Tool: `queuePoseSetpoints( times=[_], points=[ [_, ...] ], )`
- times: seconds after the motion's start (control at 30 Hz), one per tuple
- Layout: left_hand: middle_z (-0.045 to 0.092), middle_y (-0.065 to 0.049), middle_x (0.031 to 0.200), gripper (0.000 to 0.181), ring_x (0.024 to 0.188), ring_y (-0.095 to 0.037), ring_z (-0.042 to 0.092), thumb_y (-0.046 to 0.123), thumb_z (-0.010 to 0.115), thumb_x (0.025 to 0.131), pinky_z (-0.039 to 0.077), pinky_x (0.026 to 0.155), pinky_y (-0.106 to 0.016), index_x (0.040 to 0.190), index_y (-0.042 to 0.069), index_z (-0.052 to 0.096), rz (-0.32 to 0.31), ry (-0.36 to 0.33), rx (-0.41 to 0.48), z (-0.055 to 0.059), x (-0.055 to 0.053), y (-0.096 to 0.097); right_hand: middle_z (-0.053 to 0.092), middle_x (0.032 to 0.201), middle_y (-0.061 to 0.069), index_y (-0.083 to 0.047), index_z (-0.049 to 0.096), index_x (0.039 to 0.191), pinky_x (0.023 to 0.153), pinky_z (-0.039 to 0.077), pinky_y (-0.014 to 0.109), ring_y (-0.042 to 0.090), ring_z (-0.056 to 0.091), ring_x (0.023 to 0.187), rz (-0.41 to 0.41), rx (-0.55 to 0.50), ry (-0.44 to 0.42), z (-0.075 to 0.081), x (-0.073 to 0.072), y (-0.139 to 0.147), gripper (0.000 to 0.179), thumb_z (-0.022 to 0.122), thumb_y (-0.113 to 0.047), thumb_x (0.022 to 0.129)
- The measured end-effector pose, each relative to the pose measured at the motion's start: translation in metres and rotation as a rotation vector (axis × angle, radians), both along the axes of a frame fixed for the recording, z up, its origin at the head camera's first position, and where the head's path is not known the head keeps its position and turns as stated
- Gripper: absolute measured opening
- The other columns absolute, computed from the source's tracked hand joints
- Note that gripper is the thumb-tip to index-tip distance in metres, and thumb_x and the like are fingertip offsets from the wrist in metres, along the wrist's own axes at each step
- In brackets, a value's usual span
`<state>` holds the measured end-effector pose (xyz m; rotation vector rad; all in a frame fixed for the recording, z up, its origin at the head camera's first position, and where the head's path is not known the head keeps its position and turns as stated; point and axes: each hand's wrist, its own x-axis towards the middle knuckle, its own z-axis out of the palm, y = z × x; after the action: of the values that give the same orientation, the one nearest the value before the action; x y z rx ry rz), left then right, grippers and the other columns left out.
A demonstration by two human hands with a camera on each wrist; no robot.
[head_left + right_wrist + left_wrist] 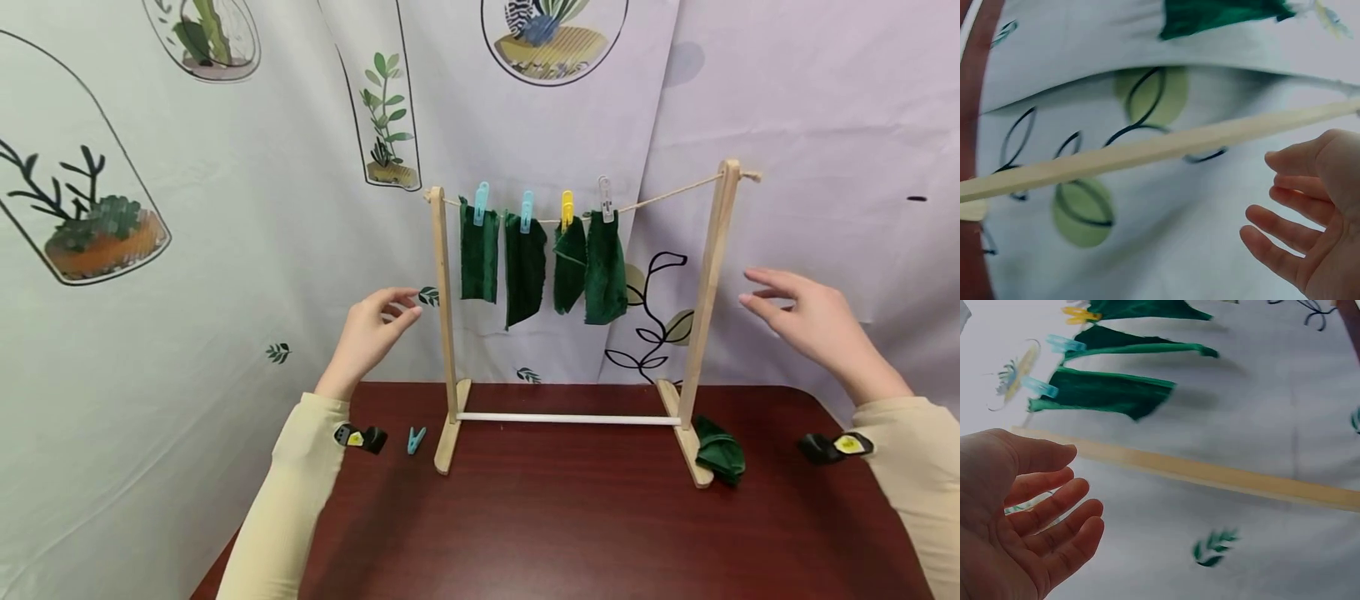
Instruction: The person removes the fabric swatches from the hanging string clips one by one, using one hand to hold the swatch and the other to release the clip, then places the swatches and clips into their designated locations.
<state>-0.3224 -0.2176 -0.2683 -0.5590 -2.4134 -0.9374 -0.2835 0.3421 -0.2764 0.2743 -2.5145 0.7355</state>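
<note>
A small wooden clothes rack [444, 308] stands on the table with a string [667, 194] tied between its posts. Several dark green cloths [478, 262] hang from the string, held by two blue clothespins [527, 212], a yellow clothespin [567, 208] and a clear clothespin [605, 200]. Just outside the left post, my left hand [375, 329] is raised with relaxed, slightly bent fingers and holds nothing. On the other side, my right hand [813, 321] hovers to the right of the right post [1166, 147], likewise holding nothing, its fingers loosely spread in the right wrist view.
A loose blue clothespin [416, 440] lies on the dark red table [555, 517] left of the rack's left foot. Against the right foot lies a crumpled green cloth [720, 452]. A white rod [570, 419] joins the feet low down. Behind hangs a plant-printed curtain [300, 250].
</note>
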Motion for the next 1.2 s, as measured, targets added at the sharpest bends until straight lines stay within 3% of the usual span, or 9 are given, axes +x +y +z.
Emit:
queuePoseSetpoints(
  times=[0.03,0.13,0.27,0.43,0.6,0.73,0.83,1.07,1.2],
  points=[
    [0.067,-0.010,0.112,0.035,0.098,-0.026,0.065,0.025,0.067,0.100,0.055,0.083,-0.045,0.132,0.010,0.066,-0.004,0.013,0.002,0.005,0.001,0.002,0.058,0.132,0.030,-0.002,0.054,0.144,0.067,0.045,0.012,0.054,0.064,0.098,0.001,-0.002,0.019,0.005,0.001,-0.002,0.053,0.064,-0.030,0.100],
    [0.067,-0.009,0.112,0.036,0.098,-0.025,0.064,0.027,0.068,0.099,0.054,0.085,-0.045,0.132,0.010,0.066,-0.020,0.044,0.009,0.017,0.002,0.008,0.058,0.135,0.027,-0.004,0.055,0.144,0.063,0.033,0.000,0.014,0.071,0.087,0.004,-0.007,0.055,0.015,0.005,-0.008,0.054,0.066,-0.030,0.099],
    [0.067,-0.008,0.110,0.036,0.098,-0.024,0.065,0.026,0.069,0.098,0.055,0.087,-0.043,0.131,0.010,0.067,-0.051,0.061,0.013,0.025,0.002,0.017,0.055,0.142,0.023,-0.005,0.055,0.145,0.066,0.033,-0.001,-0.029,0.040,0.080,0.023,-0.019,0.068,0.018,0.010,-0.017,0.054,0.067,-0.030,0.098],
    [0.067,-0.007,0.110,0.034,0.097,-0.021,0.066,0.023,0.068,0.099,0.056,0.084,-0.040,0.129,0.008,0.067,-0.114,0.075,0.025,0.033,-0.002,0.034,0.055,0.142,0.021,-0.005,0.057,0.143,0.069,0.034,-0.002,-0.029,0.041,0.086,0.044,-0.057,0.101,0.014,0.012,-0.026,0.051,0.068,-0.027,0.098],
    [0.068,-0.009,0.116,0.036,0.100,-0.021,0.066,0.022,0.068,0.099,0.056,0.086,-0.037,0.130,0.006,0.066,-0.177,0.103,0.032,0.054,-0.001,0.058,0.061,0.136,0.016,-0.007,0.062,0.139,0.072,0.037,0.000,-0.024,0.047,0.090,0.069,-0.111,0.175,0.011,0.010,-0.036,0.046,0.071,-0.022,0.096],
    [0.068,-0.009,0.116,0.036,0.099,-0.019,0.065,0.021,0.068,0.099,0.055,0.088,-0.034,0.131,0.005,0.066,-0.237,0.132,0.036,0.074,0.001,0.084,0.065,0.122,-0.017,-0.011,0.068,0.133,0.074,0.038,0.001,-0.020,0.051,0.094,0.085,-0.155,0.241,0.011,0.007,-0.048,0.038,0.071,-0.020,0.096],
    [0.067,-0.010,0.117,0.036,0.099,-0.015,0.065,0.021,0.068,0.099,0.054,0.089,-0.029,0.131,0.005,0.065,-0.286,0.146,0.038,0.086,0.003,0.105,0.060,0.113,-0.030,-0.013,0.071,0.129,0.075,0.039,0.002,-0.019,0.052,0.093,0.099,-0.174,0.267,0.010,0.005,-0.057,0.033,0.071,-0.020,0.096],
    [0.068,-0.009,0.123,0.036,0.106,-0.013,0.066,0.022,0.066,0.100,0.052,0.092,-0.021,0.133,0.007,0.064,-0.324,0.177,0.027,0.112,0.003,0.148,0.068,0.122,0.010,-0.013,0.071,0.129,0.077,0.041,0.006,-0.017,0.051,0.094,0.142,-0.176,0.256,0.016,0.002,-0.076,0.033,0.069,-0.023,0.098],
    [0.067,-0.007,0.125,0.040,0.111,-0.012,0.064,0.023,0.067,0.100,0.049,0.096,-0.020,0.136,0.008,0.062,-0.359,0.147,0.033,0.127,0.002,0.171,0.070,0.116,-0.003,-0.011,0.072,0.127,0.077,0.041,0.005,-0.016,0.054,0.092,0.163,-0.185,0.294,0.025,-0.002,-0.083,0.031,0.069,-0.021,0.097]
  ],
)
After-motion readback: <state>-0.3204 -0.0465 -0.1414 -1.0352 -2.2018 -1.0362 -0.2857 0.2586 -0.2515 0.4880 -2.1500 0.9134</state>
